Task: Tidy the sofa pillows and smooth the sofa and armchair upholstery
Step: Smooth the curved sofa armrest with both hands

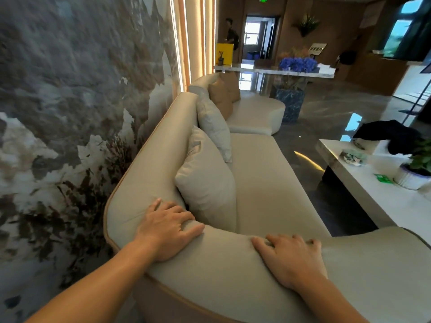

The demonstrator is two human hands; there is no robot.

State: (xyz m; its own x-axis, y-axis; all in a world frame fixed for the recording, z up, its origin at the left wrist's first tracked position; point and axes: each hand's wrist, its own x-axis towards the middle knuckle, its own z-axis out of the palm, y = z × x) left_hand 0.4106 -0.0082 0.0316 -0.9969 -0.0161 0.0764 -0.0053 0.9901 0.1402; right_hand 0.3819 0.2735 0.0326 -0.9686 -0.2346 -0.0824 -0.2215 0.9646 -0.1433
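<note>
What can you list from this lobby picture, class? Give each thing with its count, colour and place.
sofa: one, cream, along the wall
grey pillows: two, against the sofa back
tan pillows: two, at the sofa's far end
coffee table: one, white, right of the sofa
potted plant: one, green in a white pot, on the coffee table
black cloth: one, on the coffee table's far end
blue flowers: one bunch, on the far counter
person: one, dark clothes, by the far doorway
left hand: flat on the sofa's armrest, no grip
right hand: flat on the armrest, no grip
</note>
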